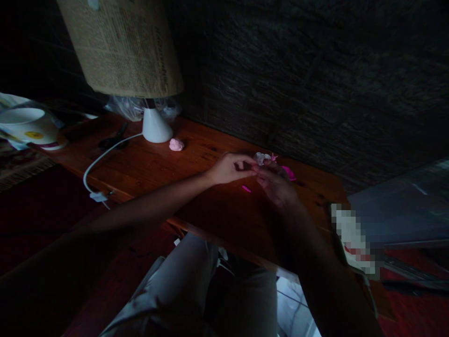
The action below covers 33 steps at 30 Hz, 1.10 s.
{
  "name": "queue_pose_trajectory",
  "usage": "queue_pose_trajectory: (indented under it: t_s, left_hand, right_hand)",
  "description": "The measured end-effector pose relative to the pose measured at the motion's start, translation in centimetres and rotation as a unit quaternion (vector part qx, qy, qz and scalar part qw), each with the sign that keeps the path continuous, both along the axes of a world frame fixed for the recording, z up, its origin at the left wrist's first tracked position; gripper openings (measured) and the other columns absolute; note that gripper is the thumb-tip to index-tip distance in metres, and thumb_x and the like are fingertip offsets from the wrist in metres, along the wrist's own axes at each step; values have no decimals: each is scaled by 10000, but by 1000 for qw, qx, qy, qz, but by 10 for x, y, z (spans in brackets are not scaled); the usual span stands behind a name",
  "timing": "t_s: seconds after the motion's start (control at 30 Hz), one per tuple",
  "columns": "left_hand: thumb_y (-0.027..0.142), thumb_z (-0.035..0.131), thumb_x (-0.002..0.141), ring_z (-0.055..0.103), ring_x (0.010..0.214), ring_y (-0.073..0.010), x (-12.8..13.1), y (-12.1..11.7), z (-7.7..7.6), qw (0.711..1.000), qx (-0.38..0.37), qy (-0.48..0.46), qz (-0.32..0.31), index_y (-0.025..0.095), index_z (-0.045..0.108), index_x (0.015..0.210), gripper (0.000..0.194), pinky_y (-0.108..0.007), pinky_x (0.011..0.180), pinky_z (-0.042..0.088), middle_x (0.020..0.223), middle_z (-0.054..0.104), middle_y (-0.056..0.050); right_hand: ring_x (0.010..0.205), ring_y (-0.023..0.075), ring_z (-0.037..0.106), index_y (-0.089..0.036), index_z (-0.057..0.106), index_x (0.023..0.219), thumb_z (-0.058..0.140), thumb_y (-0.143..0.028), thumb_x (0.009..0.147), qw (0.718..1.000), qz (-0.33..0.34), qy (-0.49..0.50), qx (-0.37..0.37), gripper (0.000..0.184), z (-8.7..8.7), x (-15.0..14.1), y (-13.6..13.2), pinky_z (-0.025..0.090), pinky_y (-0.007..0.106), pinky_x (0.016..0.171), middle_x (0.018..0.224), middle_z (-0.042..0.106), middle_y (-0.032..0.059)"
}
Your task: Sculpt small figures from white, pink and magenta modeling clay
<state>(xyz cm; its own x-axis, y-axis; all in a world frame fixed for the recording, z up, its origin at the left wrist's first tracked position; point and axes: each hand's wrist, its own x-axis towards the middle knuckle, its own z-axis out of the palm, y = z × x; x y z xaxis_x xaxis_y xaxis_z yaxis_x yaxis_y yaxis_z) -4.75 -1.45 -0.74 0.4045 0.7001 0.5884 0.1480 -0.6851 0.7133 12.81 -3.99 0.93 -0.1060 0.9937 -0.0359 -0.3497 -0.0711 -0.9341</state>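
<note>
Apparently, left hand (228, 168) and right hand (275, 185) touch at the fingertips.

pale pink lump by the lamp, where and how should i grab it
I'd pinch the lump across its rounded middle, coming from its near right side, fingers slanting down. It sits low on the table, with the lamp base close on its left. It shows no handle, and its knobbly surface looks soft, so a light grip seems wiser.

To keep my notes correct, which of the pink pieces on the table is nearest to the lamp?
The pale pink lump, beside the lamp's white base. The brighter pink pieces lie farther away, near the left hand and right hand.
</note>
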Motion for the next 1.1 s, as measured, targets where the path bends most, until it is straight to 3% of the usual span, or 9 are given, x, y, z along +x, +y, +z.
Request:
queue_pose_trajectory:
  t_s: [0.23, 0.4, 0.6, 0.83, 1.1]
  left_hand:
    - [304, 738, 810, 572, 581, -73, 2, 2, -4, 1000, -20, -18, -4, 115, 727, 1047, 303, -186, 548, 414, 768, 738, -37]
    - [326, 743, 810, 573, 570, -73, 1, 2, -5, 999, -28, -21, -8, 121, 720, 1069, 331, -188, 538, 413, 782, 746, -42]
    - [416, 741, 814, 564, 569, -77, 3, 3, -4, 998, -42, -45, -6, 113, 735, 1024, 368, -193, 526, 405, 732, 724, -37]
    - [424, 724, 833, 526, 508, -63, 2, 3, -1, 997, -66, -50, -1, 117, 738, 1015, 357, -186, 474, 353, 653, 688, -13]
    - [261, 734, 820, 624, 615, -68, 3, 4, -2, 995, -86, -51, -10, 123, 733, 1034, 255, -175, 524, 418, 940, 779, -89]
  right_hand:
    - [678, 130, 583, -232, 576, 613, 878, -236, 586, 998, 24, -41, 47, 304, -1, 0, 1, 427, 285, 597, 677, 633, -41]
    - [635, 110, 531, -224, 532, 579, 881, -199, 594, 998, 7, -18, 61, 351, -4, 0, 2, 396, 276, 559, 689, 623, -49]
    - [624, 88, 531, -262, 670, 746, 918, -278, 561, 999, -1, -28, 21, 310, -4, 1, 2, 419, 253, 549, 732, 656, -68]
    - [645, 105, 553, -259, 766, 783, 909, -308, 565, 999, 5, -50, 11, 265, 4, 1, -1, 415, 277, 561, 824, 731, -15]
    - [821, 160, 635, -276, 671, 788, 917, -278, 517, 999, -26, -40, -4, 366, 3, 1, 0, 443, 277, 624, 857, 729, -34]
